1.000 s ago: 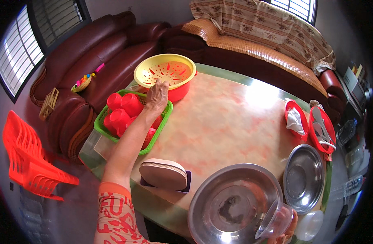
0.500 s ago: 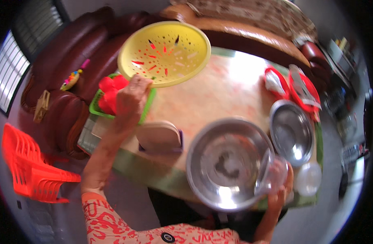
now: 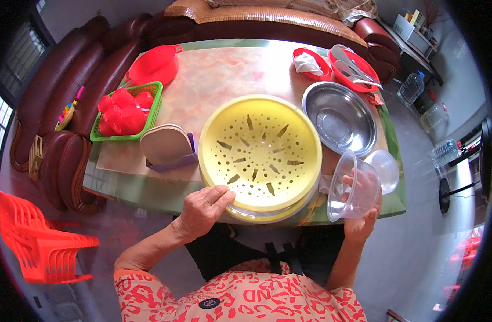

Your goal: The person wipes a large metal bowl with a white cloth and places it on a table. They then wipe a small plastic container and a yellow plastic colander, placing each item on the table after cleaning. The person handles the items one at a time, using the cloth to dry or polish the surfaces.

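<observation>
A yellow colander point(image 3: 263, 153) with slots and round holes rests over the steel basin point(image 3: 275, 217), whose near edge shows below it. At the colander's near left rim, my left hand point(image 3: 205, 210) is closed in a pinch. My right hand point(image 3: 361, 220) holds a clear plastic bowl point(image 3: 356, 188) tilted on its side, just right of the colander. Another clear bowl point(image 3: 385, 170) stands behind it on the table. The basin's inside is hidden by the colander.
A purple holder with round beige boards point(image 3: 166, 145) stands left of the colander. Beyond it are a green basket point(image 3: 158, 110) of red cups and a red colander point(image 3: 156, 65). An oval steel basin point(image 3: 340, 118) and red trays point(image 3: 359, 67) with utensils lie at right. Red stools point(image 3: 42, 241) stand left.
My left hand has brought the colander down from the far left onto the basin. A red colander at the far left is now uncovered. My right hand still holds the clear bowl.
</observation>
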`<action>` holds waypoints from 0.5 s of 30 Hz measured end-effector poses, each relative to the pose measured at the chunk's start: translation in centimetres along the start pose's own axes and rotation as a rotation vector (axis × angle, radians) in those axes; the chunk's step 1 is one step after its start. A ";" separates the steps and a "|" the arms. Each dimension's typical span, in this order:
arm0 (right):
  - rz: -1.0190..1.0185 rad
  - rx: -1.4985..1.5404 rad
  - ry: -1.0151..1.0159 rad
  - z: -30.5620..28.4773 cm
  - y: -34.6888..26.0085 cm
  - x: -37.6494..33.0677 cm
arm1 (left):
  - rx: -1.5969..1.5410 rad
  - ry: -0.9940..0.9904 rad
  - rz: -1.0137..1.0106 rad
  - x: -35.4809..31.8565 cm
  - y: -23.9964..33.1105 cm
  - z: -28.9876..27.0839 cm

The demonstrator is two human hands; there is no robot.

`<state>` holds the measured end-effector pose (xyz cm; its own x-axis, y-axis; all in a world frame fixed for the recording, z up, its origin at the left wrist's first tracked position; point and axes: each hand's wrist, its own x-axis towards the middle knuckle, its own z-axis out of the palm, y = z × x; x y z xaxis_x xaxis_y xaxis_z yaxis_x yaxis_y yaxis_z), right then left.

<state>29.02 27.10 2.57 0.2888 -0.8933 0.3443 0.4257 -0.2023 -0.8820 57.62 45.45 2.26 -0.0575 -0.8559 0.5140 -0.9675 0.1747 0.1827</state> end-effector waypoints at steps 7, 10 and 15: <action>0.126 0.151 -0.059 0.1 1.0 -0.8 | 0.002 -0.035 -0.061 -1.4 1.6 1.8; 0.159 0.155 -0.074 0.7 1.1 -1.2 | -0.078 0.024 -0.074 -1.8 1.1 2.6; 0.157 0.044 -0.157 0.4 0.5 -1.0 | -0.078 -0.117 -0.389 0.0 4.4 -1.4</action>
<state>29.27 28.05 1.89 0.4827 -0.8385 0.2529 0.4007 -0.0453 -0.9151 53.67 46.93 4.21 0.2767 -0.9142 0.2960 -0.9013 -0.1400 0.4099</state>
